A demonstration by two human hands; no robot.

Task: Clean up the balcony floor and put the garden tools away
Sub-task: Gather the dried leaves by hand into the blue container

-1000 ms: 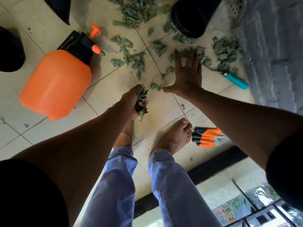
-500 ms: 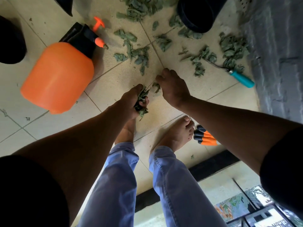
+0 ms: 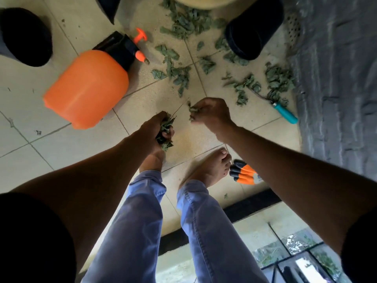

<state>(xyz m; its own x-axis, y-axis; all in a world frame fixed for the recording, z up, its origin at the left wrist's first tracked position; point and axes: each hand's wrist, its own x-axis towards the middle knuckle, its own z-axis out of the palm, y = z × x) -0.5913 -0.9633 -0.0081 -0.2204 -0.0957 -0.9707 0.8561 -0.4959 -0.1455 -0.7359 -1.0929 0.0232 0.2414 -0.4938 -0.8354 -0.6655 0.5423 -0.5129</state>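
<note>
Left hand [image 3: 158, 127] is curled tight round a fat wad of dried leaves [image 3: 165, 133], bits poking out top and bottom of the fist. Right hand [image 3: 212, 114], just across from it, pinches a smaller clump [image 3: 192, 111] between fingertips and thumb. The two hands are near each other but not touching, both low over the tiled floor [image 3: 91, 148].

No readable writing or brand on anything.

Out from the grip: loose leaves [image 3: 179, 75] are scattered over the tiles beyond both hands, in roughly five or six patches, thickest at the far end. One orange sprayer bottle [image 3: 87, 86] with a black pump top lies on its side past the left hand. One teal-handled tool [image 3: 282, 112] lies off to the right hand's side, its metal end buried under leaves, so I can't tell what kind it is. One pair of orange-and-black gloves [image 3: 243, 174] sits under the right forearm, just beside a bare foot [image 3: 210, 168]. Two black pots show clearly: one [image 3: 253, 31] beyond the right hand, one [image 3: 24, 37] far off past the sprayer. Grey wall [image 3: 336, 78] runs along the right.
</note>
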